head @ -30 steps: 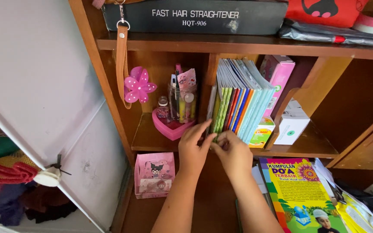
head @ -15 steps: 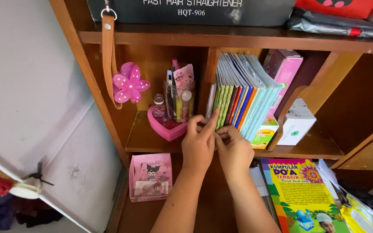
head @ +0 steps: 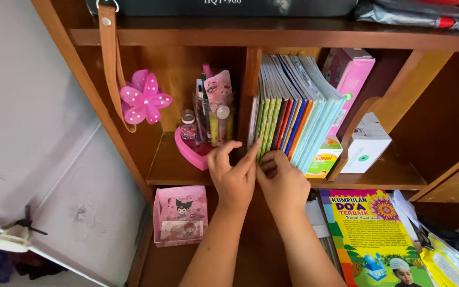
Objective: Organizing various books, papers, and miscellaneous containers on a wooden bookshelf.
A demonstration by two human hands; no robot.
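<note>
A row of thin notebooks (head: 290,111) with green, red, blue and teal spines stands upright on a wooden shelf (head: 389,175). My left hand (head: 232,172) lies against the leftmost green spines, its fingers stretched up along them. My right hand (head: 282,183) is beside it, fingertips pinching the bottom edge of the same green notebooks. Both forearms reach up from the lower edge of the view.
Left of the notebooks stand a clear pen cup (head: 213,114), a small bottle, a pink heart-shaped tray (head: 188,151) and a pink flower (head: 143,98). A brown strap (head: 110,64) hangs down. Right: a pink box (head: 353,74), a white box (head: 365,146). Below: a pink paper bag (head: 179,215), a colourful book (head: 370,234).
Both hands have crept up the green spines and a little to the left. The view has tilted down, so the shelf sits higher in the picture.
</note>
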